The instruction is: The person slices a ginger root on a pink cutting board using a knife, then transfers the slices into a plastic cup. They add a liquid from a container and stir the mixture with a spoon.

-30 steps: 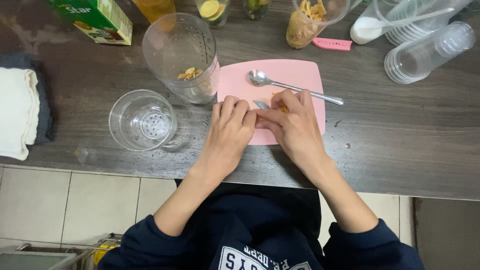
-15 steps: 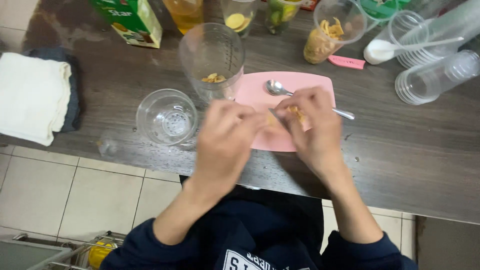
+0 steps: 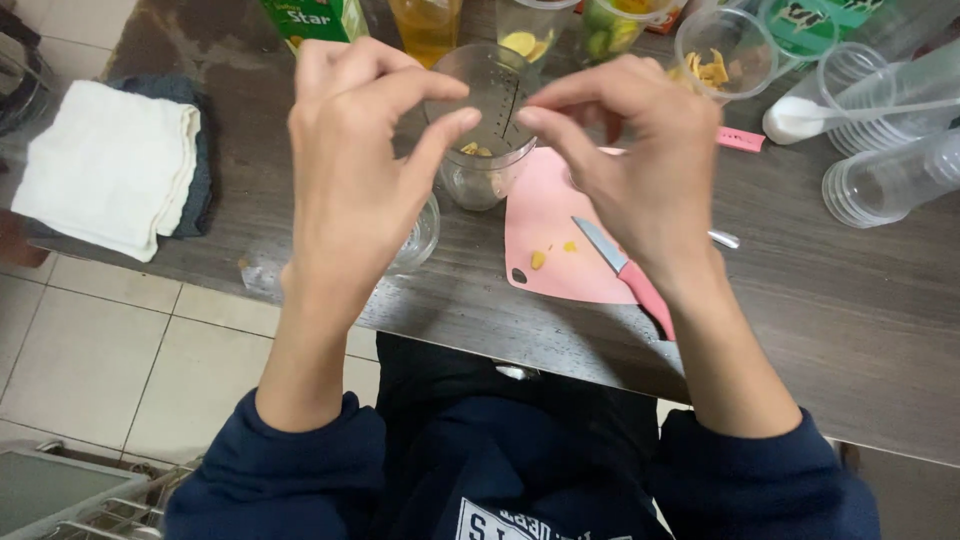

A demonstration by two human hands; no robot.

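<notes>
Clear measuring jug (image 3: 488,130) upright beside pink board (image 3: 560,235) — yellow bits inside.

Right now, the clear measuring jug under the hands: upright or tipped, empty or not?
Upright and nearly empty. The measuring jug stands on its base by the pink cutting board, mouth up, with only a few yellowish pieces low inside.

One head-worn camera looks steeply down, close above the dark table (image 3: 820,330) edge.

Kitchen counter (image 3: 850,330), pink cutting board (image 3: 550,235), paring knife (image 3: 625,268), cups (image 3: 885,180)
</notes>
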